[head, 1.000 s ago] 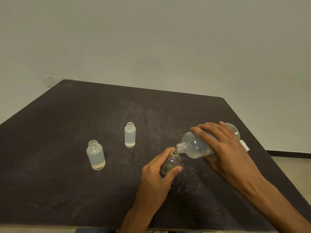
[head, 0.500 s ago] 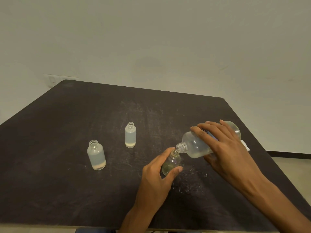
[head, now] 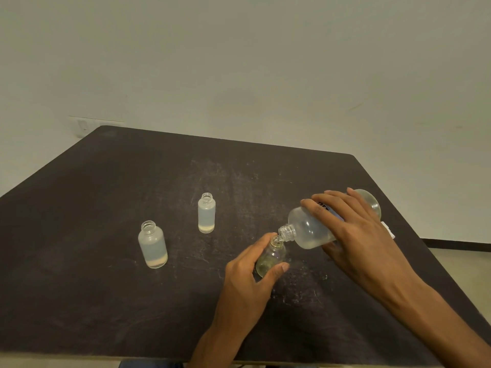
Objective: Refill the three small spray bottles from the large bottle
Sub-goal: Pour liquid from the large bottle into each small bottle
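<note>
Both hands are busy: the right hand (head: 364,240) wraps the large clear plastic bottle (head: 310,229), tipped neck-down, while the left hand (head: 247,277) curls round a small clear glass bottle (head: 269,258) standing on the dark table (head: 106,301). Liquid seems to be passing between the touching mouths. Two frosted small bottles, one nearer (head: 152,244) and one farther (head: 206,213), stand uncapped to the left with only a shallow layer at the bottom, so they are probably still unfilled.

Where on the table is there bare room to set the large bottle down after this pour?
Free: the table's near-left corner in front of the left small bottle, and the far strip behind the middle small bottle. Crowded: near right, where the left hand holds a small bottle under the right hand's large bottle.
</note>
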